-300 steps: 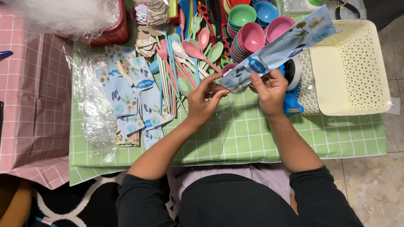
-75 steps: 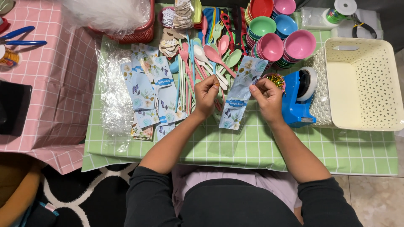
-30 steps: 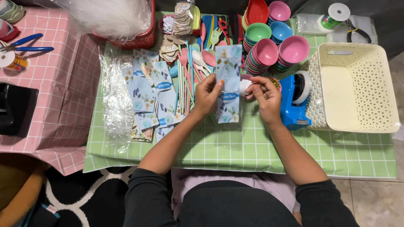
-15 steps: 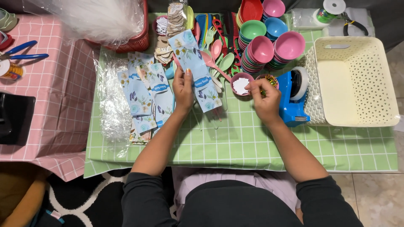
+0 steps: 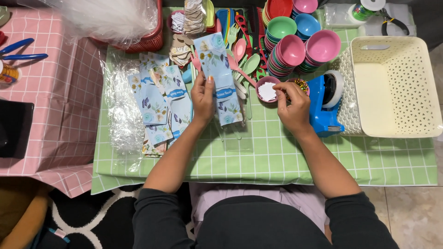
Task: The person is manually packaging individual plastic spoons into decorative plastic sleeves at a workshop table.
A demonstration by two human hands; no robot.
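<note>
Left hand grip closed on a blue floral packet held over the green checked counter, right hand fingers pinched together beside a small pink bowl, blue tape dispenser just right

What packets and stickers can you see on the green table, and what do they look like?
Floral packet: long, pale blue with flowers, held in the left hand.
Pile of floral packets: same pattern, fanned out left of that hand.
Small bowl: pink, round, white paper pieces inside, beside the right hand.
Clear wrappers: crinkly, far left.
</note>
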